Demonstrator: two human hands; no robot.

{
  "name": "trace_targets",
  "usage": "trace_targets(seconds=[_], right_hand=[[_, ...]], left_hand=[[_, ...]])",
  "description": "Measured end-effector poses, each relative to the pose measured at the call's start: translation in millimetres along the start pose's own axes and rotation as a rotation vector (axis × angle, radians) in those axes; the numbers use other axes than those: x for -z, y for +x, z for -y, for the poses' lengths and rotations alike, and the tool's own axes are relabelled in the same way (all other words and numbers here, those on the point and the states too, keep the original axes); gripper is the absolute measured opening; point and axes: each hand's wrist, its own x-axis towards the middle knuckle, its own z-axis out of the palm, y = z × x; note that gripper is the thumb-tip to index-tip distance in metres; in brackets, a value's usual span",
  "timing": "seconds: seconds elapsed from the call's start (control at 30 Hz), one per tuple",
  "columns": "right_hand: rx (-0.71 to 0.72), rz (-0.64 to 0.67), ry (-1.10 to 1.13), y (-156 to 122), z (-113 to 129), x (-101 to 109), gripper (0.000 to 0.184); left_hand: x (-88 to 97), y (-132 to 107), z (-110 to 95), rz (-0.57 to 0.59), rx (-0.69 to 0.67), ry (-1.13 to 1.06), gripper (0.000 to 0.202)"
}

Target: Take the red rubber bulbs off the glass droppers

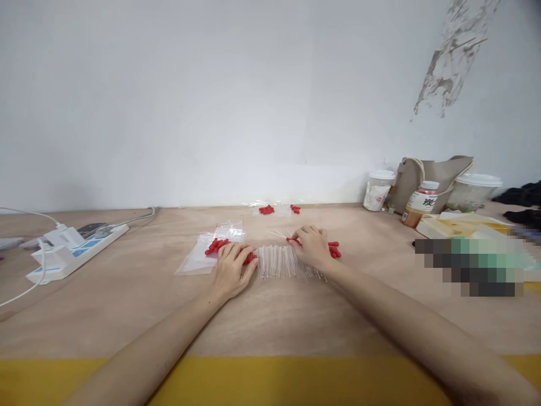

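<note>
A row of thin, whitish, clear-looking strips (pixel 276 262) lies side by side on the tabletop between my hands. My left hand (pixel 234 269) rests at the row's left end, fingers curved but apart over a cluster of small red pieces (pixel 216 246). Partly beneath those pieces are clear plastic bags (pixel 196 256). At the right end, my right hand (pixel 311 246) has its fingers closed around a small red piece (pixel 293 241), with thin whitish strands (pixel 279 234) beyond its fingertips. More red pieces (pixel 335 249) show to the right of that hand. Its palm hides part of the row.
A clear packet with red pieces (pixel 266 210) lies near the wall. At left stands a power strip (pixel 78 254) with chargers and cables. At right are a lidded cup (pixel 379 190), a drink bottle (pixel 420 204), a bag (pixel 435 169), another lidded container (pixel 473 192) and a blurred-out item (pixel 473 262).
</note>
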Motion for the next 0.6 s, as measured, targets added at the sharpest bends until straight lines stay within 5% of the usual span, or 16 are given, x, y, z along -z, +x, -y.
trace_targets(seconds=[0.2,0.6], right_hand=[[0.405,-0.181,0.175,-65,-14,14,0.013],[0.532,-0.289,0.174,-73,-9,4,0.012]], left_hand=[[1.8,0,-31,0.02,-0.164,-0.048,0.024],[-6.9,-5,-45,0.025,-0.277,-0.061,0.015]])
